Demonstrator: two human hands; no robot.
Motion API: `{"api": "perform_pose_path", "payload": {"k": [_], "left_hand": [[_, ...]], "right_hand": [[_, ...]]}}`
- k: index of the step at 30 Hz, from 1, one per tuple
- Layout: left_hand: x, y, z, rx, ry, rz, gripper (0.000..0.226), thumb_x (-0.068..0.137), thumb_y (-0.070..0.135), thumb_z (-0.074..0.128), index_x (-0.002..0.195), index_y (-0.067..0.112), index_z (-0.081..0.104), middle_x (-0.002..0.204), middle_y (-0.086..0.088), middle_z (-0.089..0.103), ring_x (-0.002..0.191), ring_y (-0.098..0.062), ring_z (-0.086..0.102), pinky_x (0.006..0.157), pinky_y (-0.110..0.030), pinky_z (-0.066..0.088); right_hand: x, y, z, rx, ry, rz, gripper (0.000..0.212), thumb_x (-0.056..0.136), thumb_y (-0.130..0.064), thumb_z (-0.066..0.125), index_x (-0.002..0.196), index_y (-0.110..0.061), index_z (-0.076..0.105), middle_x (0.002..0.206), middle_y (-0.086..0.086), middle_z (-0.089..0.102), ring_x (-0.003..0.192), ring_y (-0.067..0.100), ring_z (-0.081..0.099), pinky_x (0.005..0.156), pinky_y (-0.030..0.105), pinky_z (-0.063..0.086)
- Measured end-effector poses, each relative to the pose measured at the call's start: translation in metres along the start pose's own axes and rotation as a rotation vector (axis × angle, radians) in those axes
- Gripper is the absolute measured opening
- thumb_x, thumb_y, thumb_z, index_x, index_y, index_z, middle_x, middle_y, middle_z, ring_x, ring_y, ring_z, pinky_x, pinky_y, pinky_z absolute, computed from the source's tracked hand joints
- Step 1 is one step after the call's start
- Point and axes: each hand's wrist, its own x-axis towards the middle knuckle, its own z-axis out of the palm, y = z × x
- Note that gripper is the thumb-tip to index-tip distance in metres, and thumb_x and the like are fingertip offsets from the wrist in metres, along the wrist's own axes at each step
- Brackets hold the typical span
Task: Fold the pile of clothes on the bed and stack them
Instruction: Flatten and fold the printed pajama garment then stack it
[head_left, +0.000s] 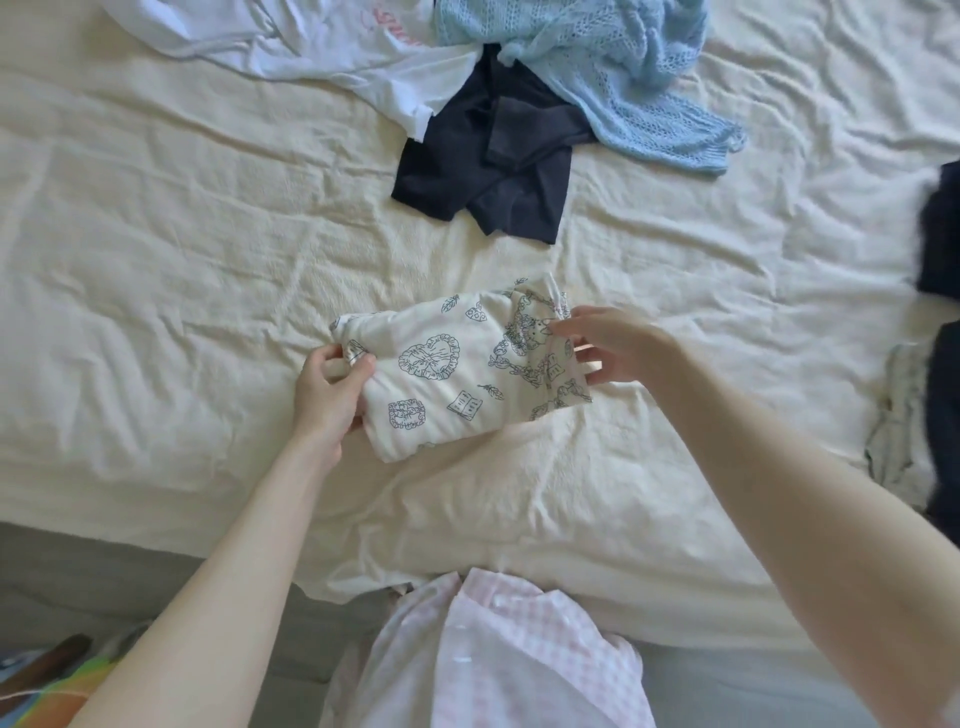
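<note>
Beyond the left grip (332, 387), white top (311, 47) cut by upper edge. Blue knit (623, 67) likewise cut, covering part of dark shorts (483, 166). Right of the right grip (618, 345), dark garment (940, 312) blurred, cut by edge; kind unclear. Right fingertips partly hidden behind printed cloth (457, 374).

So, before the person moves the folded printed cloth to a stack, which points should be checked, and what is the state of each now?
1. Left hand grips the printed garment at its left edge: ok.
2. Right hand has a firm hold: not ok, fingers straight, only touching the right end.
3. Garment folded compactly: ok.
4. Stack ready at the right edge, dark clothes: cannot tell, blurred.
5. Pile finished: not ok; navy garment, blue knit, white top lie unfolded.
</note>
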Motion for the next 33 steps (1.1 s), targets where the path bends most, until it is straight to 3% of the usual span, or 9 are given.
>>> {"api": "perform_pose_path", "payload": {"k": [4,7,9,13,17,23,27,31,33], "left_hand": [[-0.043,0.005,-0.017,0.054,-0.056,0.022,0.015,0.087,0.021,0.066,0.093,0.027,0.053,0.083,0.000,0.062,0.070,-0.016,0.061,0.054,-0.028,0.049],[-0.074,0.009,-0.027,0.112,-0.123,0.023,0.017,0.088,0.022,0.064,0.101,0.023,0.053,0.081,0.000,0.065,0.069,-0.014,0.062,0.056,-0.028,0.050],[-0.092,0.011,-0.028,0.137,-0.165,0.023,0.013,0.089,0.022,0.064,0.095,0.026,0.054,0.080,-0.001,0.067,0.068,-0.016,0.062,0.056,-0.029,0.051],[-0.125,0.017,-0.008,0.194,-0.241,0.030,0.013,0.088,0.023,0.064,0.094,0.028,0.054,0.082,-0.003,0.068,0.071,-0.019,0.063,0.059,-0.031,0.052],[-0.157,0.028,0.036,0.252,-0.333,0.088,0.014,0.088,0.021,0.065,0.095,0.026,0.054,0.081,-0.004,0.067,0.071,-0.022,0.062,0.063,-0.033,0.051],[-0.211,0.041,0.111,0.331,-0.431,0.197,0.014,0.088,0.021,0.064,0.092,0.029,0.054,0.087,-0.009,0.066,0.078,-0.025,0.063,0.072,-0.044,0.053],[-0.247,0.045,0.165,0.369,-0.437,0.222,0.018,0.088,0.020,0.065,0.103,0.021,0.054,0.091,-0.014,0.065,0.081,-0.028,0.063,0.076,-0.049,0.054],[-0.276,0.060,0.251,0.351,-0.399,0.270,0.018,0.088,0.019,0.065,0.102,0.020,0.054,0.082,-0.007,0.064,0.068,-0.017,0.061,0.064,-0.038,0.053],[-0.285,0.070,0.299,0.315,-0.380,0.289,0.015,0.088,0.018,0.064,0.097,0.022,0.053,0.076,-0.003,0.063,0.062,-0.013,0.060,0.058,-0.032,0.051]], "right_hand": [[-0.047,0.034,0.004,0.083,-0.003,0.023,0.003,0.094,-0.013,0.056,0.093,-0.010,0.057,0.096,0.009,0.064,0.092,0.026,0.063,0.086,0.047,0.052],[-0.082,0.064,0.000,0.187,-0.003,0.020,0.005,0.093,-0.012,0.057,0.087,-0.012,0.058,0.094,0.008,0.065,0.090,0.026,0.063,0.089,0.049,0.051],[-0.104,0.083,-0.004,0.230,0.006,0.014,0.002,0.092,-0.013,0.058,0.092,-0.011,0.059,0.093,0.007,0.065,0.089,0.025,0.062,0.091,0.049,0.050],[-0.145,0.117,-0.027,0.320,0.057,-0.021,0.004,0.092,-0.014,0.059,0.089,-0.011,0.058,0.088,0.005,0.067,0.082,0.023,0.064,0.080,0.044,0.054],[-0.180,0.150,-0.064,0.398,0.132,-0.045,0.005,0.092,-0.015,0.057,0.092,-0.011,0.059,0.091,0.005,0.069,0.083,0.022,0.065,0.072,0.039,0.055],[-0.220,0.207,-0.129,0.531,0.186,-0.081,0.007,0.093,-0.015,0.057,0.097,-0.010,0.060,0.100,0.009,0.067,0.091,0.026,0.063,0.081,0.044,0.054],[-0.234,0.233,-0.184,0.567,0.169,-0.103,0.015,0.093,-0.017,0.057,0.106,-0.009,0.059,0.103,0.011,0.066,0.094,0.027,0.064,0.080,0.043,0.055],[-0.237,0.239,-0.276,0.522,0.191,-0.154,0.006,0.092,-0.019,0.059,0.092,-0.012,0.058,0.090,0.006,0.067,0.078,0.018,0.066,0.065,0.033,0.055],[-0.235,0.232,-0.329,0.502,0.206,-0.191,0.007,0.092,-0.020,0.058,0.093,-0.013,0.057,0.091,0.006,0.066,0.081,0.021,0.064,0.070,0.036,0.054]]}}
